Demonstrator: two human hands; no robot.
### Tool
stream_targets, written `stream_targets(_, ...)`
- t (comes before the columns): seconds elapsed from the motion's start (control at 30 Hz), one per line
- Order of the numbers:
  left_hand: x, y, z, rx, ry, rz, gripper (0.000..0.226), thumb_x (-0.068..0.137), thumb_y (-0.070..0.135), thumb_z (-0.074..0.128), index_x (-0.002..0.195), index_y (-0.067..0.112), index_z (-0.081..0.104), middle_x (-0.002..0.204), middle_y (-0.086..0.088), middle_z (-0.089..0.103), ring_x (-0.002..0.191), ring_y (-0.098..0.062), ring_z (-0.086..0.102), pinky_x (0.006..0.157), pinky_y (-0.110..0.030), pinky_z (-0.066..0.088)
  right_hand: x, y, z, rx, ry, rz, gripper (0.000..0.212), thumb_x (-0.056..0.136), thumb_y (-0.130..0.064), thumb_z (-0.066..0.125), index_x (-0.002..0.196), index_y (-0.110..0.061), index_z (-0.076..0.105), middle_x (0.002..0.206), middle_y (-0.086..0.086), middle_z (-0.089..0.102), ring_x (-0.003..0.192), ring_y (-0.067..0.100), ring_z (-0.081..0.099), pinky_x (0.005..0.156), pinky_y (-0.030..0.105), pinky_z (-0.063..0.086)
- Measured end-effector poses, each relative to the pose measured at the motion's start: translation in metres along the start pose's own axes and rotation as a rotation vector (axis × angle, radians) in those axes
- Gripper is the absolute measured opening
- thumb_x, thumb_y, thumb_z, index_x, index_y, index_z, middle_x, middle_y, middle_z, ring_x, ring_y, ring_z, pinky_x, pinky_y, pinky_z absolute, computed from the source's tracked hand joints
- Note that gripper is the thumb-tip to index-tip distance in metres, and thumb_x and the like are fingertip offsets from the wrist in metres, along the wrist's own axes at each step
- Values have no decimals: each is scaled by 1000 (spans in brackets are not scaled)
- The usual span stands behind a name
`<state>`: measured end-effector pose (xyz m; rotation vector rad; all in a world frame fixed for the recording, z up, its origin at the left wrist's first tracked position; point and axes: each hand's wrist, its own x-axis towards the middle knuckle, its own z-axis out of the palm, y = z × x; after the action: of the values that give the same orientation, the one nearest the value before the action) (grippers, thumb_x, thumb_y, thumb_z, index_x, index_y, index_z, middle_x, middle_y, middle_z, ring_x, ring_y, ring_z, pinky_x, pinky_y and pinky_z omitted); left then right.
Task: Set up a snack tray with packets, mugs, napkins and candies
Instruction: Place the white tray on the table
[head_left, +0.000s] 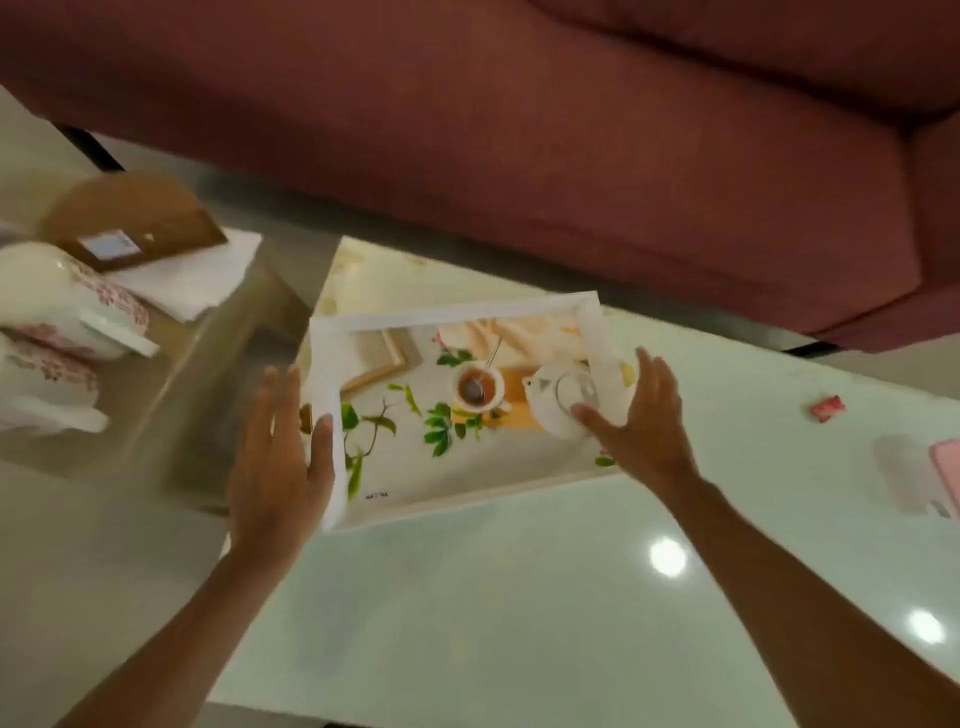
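A white-rimmed tray (452, 317), its base printed with a teacup, a teapot and green leaves, lies on the glossy white table (493, 597) near the table's left end. My left hand (283, 467) is at the tray's left rim, fingers straight and apart, thumb touching the rim. My right hand (644, 421) is at the right rim, thumb over the tray's inside, fingers spread outside it. Neither hand is closed around anything. Two white mugs with pink flowers (67, 312) lie blurred at the far left beside white napkins (192, 280). A red candy (828, 408) lies on the table to the right.
A brown cardboard packet (130, 223) rests on the napkins, on a lower glass side table (156, 415) at the left. A pink flat object (948, 478) lies at the table's right edge. A maroon sofa (519, 130) runs behind the table.
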<state>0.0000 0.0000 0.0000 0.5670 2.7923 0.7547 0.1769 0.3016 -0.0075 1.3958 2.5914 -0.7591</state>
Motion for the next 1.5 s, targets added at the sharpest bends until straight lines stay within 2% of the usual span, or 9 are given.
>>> stream_targets(0.03, -11, -27, 43, 44, -64, -38, 59, 106, 33, 43, 157, 8, 31, 165, -17, 28, 153, -34, 26, 116, -55, 32, 9, 31, 50, 47, -71, 77, 107, 77, -55, 74, 155, -12, 15, 161, 15, 16, 147, 35, 21, 113, 48, 29)
stream_targets(0.1, -3, -22, 50, -91, -27, -92, 57, 105, 26, 49, 156, 6, 32, 161, -19, 35, 148, -35, 34, 114, -51, 36, 29, 35, 33, 110, -76, 138, 105, 80, -50, 74, 155, -7, 16, 160, 17, 19, 146, 34, 24, 114, 43, 27)
stream_targets(0.23, 15, -5, 64, -369, 43, -241, 44, 103, 17, 53, 145, 6, 48, 131, -11, 62, 107, -21, 61, 77, -16, 45, 64, 43, 2, 72, 43, 170, 67, 93, -41, 61, 146, -6, 41, 147, 16, 49, 134, 34, 45, 109, 40, 35)
stream_targets(0.47, 35, -14, 76, -635, 59, -502, 29, 98, 5, 59, 125, 9, 69, 99, 0, 70, 87, -13, 65, 59, -5, 46, 75, 44, 9, 298, 123, 348, 28, 98, -26, 53, 118, -18, 70, 127, 6, 65, 112, 27, 60, 92, 36, 47)
stream_targets(0.57, 42, -13, 69, -637, 32, -525, 30, 96, 4, 63, 126, 8, 69, 103, 0, 71, 85, -10, 67, 63, -5, 49, 57, 58, 10, 381, 130, 396, 23, 95, -27, 59, 112, -21, 72, 118, 2, 69, 104, 23, 62, 90, 34, 51)
stream_targets(0.67, 47, -11, 64, -612, 2, -528, 31, 97, 6, 64, 127, 10, 70, 112, 0, 71, 95, -16, 67, 74, -17, 51, 28, 77, 15, 477, 141, 458, 21, 91, -27, 64, 109, -23, 72, 109, 3, 71, 104, 27, 66, 92, 47, 55)
stream_targets(0.9, 43, -15, 59, -585, -87, -492, 34, 96, 5, 66, 129, 12, 69, 121, 1, 70, 102, -15, 65, 72, -10, 47, -29, 107, 33, 606, 140, 523, 18, 92, -25, 65, 109, -23, 71, 110, 6, 71, 107, 31, 65, 94, 53, 52)
stream_targets(1.37, 32, -21, 64, -621, -112, -529, 35, 97, 5, 64, 131, 11, 67, 121, 1, 68, 107, -17, 64, 97, -30, 51, -45, 104, 38, 629, 170, 535, 20, 93, -25, 64, 113, -21, 70, 112, 3, 69, 106, 30, 65, 95, 51, 53)
stream_targets(1.5, 32, -23, 63, -601, -130, -525, 32, 99, 12, 63, 130, 16, 68, 119, 1, 68, 99, -15, 64, 86, -26, 52, -47, 99, 35, 541, 170, 500, 23, 95, -26, 61, 116, -20, 68, 116, 2, 68, 103, 26, 65, 92, 44, 53)
